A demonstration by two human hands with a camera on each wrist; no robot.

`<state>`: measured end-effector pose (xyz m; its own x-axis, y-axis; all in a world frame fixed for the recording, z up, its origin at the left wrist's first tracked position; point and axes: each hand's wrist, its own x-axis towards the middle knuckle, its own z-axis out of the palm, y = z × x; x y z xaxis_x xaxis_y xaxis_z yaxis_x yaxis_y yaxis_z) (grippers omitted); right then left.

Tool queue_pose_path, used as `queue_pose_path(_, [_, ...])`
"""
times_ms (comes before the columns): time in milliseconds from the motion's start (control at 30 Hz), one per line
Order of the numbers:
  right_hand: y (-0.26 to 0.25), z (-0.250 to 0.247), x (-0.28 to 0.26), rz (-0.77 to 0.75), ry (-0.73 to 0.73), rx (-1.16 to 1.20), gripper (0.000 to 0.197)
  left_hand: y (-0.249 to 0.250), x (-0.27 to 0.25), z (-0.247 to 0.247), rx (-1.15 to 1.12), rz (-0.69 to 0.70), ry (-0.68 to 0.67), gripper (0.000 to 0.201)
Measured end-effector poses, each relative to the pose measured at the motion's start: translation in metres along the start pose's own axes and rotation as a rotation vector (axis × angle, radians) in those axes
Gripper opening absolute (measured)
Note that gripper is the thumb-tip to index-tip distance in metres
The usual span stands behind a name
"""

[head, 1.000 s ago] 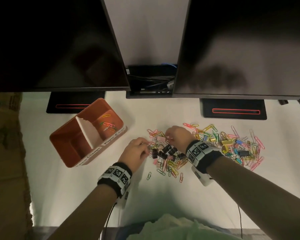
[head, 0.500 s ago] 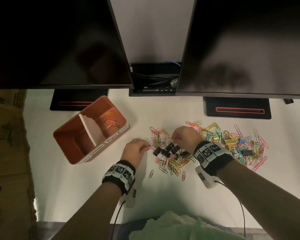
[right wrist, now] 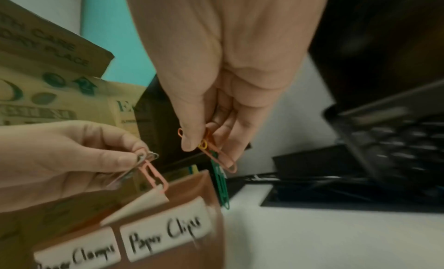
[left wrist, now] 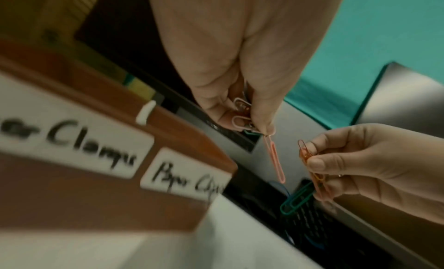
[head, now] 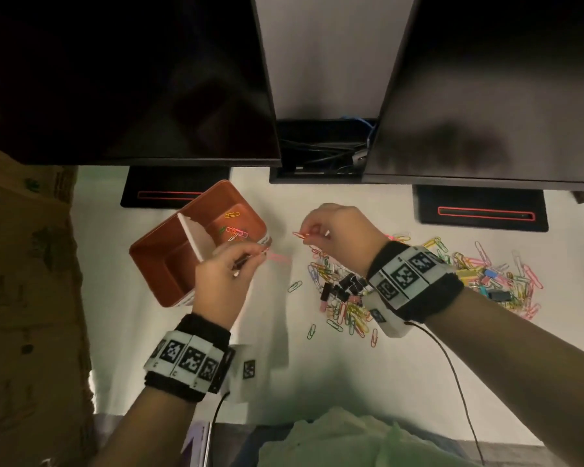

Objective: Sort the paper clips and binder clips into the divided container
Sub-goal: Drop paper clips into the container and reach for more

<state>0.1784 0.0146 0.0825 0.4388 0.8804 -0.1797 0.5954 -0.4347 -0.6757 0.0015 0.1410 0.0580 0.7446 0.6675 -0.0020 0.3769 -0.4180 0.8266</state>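
Note:
An orange divided container (head: 155, 264) stands at the left, with a white divider (head: 191, 241) and several paper clips (head: 235, 230) in its far compartment. Its labels read "Clamps" (left wrist: 72, 142) and "Paper Clips" (right wrist: 165, 235). My left hand (head: 246, 261) hovers by the container's near right corner and pinches a few paper clips, a pink one (left wrist: 275, 159) dangling. My right hand (head: 312, 234) is raised to the right of the container, pinching orange, pink and green paper clips (right wrist: 216, 159). A pile of coloured paper clips and black binder clips (head: 348, 288) lies under my right wrist.
More clips and small binder clips (head: 493, 281) spread to the right on the white desk (head: 334, 375). Two dark monitors (head: 122, 79) hang over the back, their black bases (head: 479, 210) on the desk. A cardboard box (head: 24, 281) stands at the left edge.
Both hands have lifted off the pile with paper clips and moved left and back toward the container. The left hand now hovers at its corner.

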Motion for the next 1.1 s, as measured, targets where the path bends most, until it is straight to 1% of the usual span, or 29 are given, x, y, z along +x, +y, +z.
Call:
queue_pose_path(100, [-0.038,0.006,0.028,-0.081,0.03,0.054,0.011,0.005,0.018,-0.029,-0.059,-0.108,0.102,0.011])
queue_pose_path(167, [-0.058,0.014,0.046,-0.097,0.03,0.08,0.011,0.008,0.029,-0.039,-0.038,-0.145,0.148,0.01])
queue_pose_path(233, [-0.069,0.026,0.063,-0.074,0.024,0.099,0.014,0.006,0.039,-0.042,-0.014,-0.189,0.162,0.012])
queue_pose_path(333, [-0.071,0.04,0.076,0.022,-0.044,0.137,0.03,-0.002,0.047,-0.037,0.043,-0.273,0.118,0.024])
queue_pose_path(367, [-0.068,0.04,0.076,0.035,-0.054,0.15,0.033,-0.004,0.046,-0.036,0.11,-0.273,0.098,0.027])
queue_pose_path(433, [-0.057,0.035,0.069,0.032,-0.016,0.168,0.029,-0.003,0.042,-0.033,0.218,-0.198,0.08,0.028])
queue_pose_path(500, [-0.035,0.029,0.058,0.061,0.04,0.168,0.024,-0.001,0.034,-0.028,0.159,-0.117,0.069,0.025])
queue_pose_path(567, [-0.004,0.027,0.047,0.125,0.046,0.086,0.023,0.001,0.023,-0.016,0.094,-0.075,0.007,0.019])
queue_pose_path(633, [0.027,0.029,0.038,0.202,-0.018,-0.023,0.03,0.001,0.012,0.003,0.076,-0.068,-0.114,0.016])
queue_pose_path(700, [0.047,0.034,0.029,0.26,-0.132,-0.11,0.042,-0.006,0.004,0.027,0.076,-0.1,-0.248,0.018])
queue_pose_path(767, [0.056,0.041,0.023,0.278,-0.241,-0.171,0.055,-0.016,-0.002,0.051,0.173,-0.156,-0.363,0.024])
queue_pose_path(833, [0.058,0.048,0.017,0.262,-0.302,-0.208,0.064,-0.026,-0.006,0.069,0.248,-0.206,-0.428,0.028])
queue_pose_path(867, [0.059,0.052,0.014,0.245,-0.312,-0.231,0.066,-0.029,-0.008,0.076,0.264,-0.221,-0.435,0.03])
queue_pose_path(933, [0.062,0.056,0.01,0.216,-0.299,-0.255,0.063,-0.035,-0.01,0.085,0.28,-0.218,-0.419,0.03])
queue_pose_path(1033, [0.07,0.055,0.006,0.218,-0.288,-0.229,0.052,-0.042,-0.011,0.091,0.278,-0.198,-0.372,0.023])
queue_pose_path(1100, [0.075,0.053,0.003,0.237,-0.286,-0.206,0.043,-0.045,-0.01,0.092,0.268,-0.175,-0.365,0.015])
